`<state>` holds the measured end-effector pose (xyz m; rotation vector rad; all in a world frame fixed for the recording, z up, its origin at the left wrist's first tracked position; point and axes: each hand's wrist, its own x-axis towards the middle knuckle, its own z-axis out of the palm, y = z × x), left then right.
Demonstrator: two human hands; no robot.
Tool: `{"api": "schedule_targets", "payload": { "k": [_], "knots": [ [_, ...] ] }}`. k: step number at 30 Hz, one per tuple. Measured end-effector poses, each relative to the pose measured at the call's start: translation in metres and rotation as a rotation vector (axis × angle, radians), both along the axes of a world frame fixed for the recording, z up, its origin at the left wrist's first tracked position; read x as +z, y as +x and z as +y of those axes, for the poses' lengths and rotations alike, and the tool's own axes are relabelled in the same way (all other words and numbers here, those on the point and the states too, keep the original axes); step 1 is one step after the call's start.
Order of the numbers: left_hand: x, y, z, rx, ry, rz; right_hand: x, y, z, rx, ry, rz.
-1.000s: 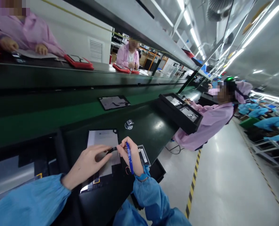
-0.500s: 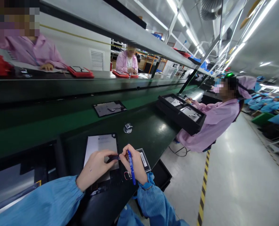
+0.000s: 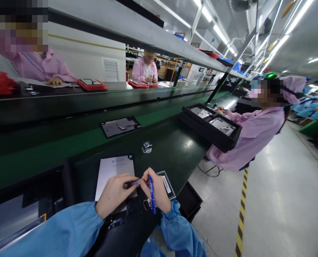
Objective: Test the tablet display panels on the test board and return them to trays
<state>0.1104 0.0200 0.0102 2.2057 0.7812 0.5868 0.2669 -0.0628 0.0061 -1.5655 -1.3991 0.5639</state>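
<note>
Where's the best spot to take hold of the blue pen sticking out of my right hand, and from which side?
Probably the bare barrel of the blue pen, just below the right hand: that slim stretch sticks out clear of the fingers. Bring your grip in from the lower end, nearest you, since the left hand and the small piece it pinches sit on the other side.

The bench (image 3: 172,157) has a smooth, glossy dark surface that throws back the ceiling lights, and the sheet of paper (image 3: 113,175) near its edge looks matt white. The pen (image 3: 152,194) is glossy blue plastic, the small piece (image 3: 147,147) beyond it is shiny metal, and the sleeve (image 3: 54,232) is soft blue cloth.
</note>
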Motion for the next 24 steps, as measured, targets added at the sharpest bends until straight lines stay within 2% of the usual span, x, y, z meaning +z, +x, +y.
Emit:
{"api": "schedule_targets", "payload": {
  "k": [5,7,11,16,18,24],
  "knots": [
    [-0.005,-0.001,-0.003,-0.007,0.189,0.094,-0.007,-0.007,0.001,-0.009,0.059,-0.194],
    [-0.004,-0.002,-0.003,0.006,0.213,0.124,-0.007,-0.004,-0.001,-0.014,0.073,-0.253],
    [-0.002,-0.004,-0.001,0.046,0.086,0.092,-0.004,0.029,-0.012,-0.025,0.012,-0.239],
    [-0.003,-0.002,0.001,0.049,-0.061,0.066,-0.019,0.074,-0.026,0.245,-0.107,-0.395],
    [-0.003,0.0,-0.001,0.043,-0.064,0.086,-0.027,0.077,-0.029,0.25,-0.123,-0.421],
    [-0.002,0.004,-0.005,0.069,0.023,0.201,-0.039,0.057,-0.034,0.113,-0.092,-0.433]
  ]
}}
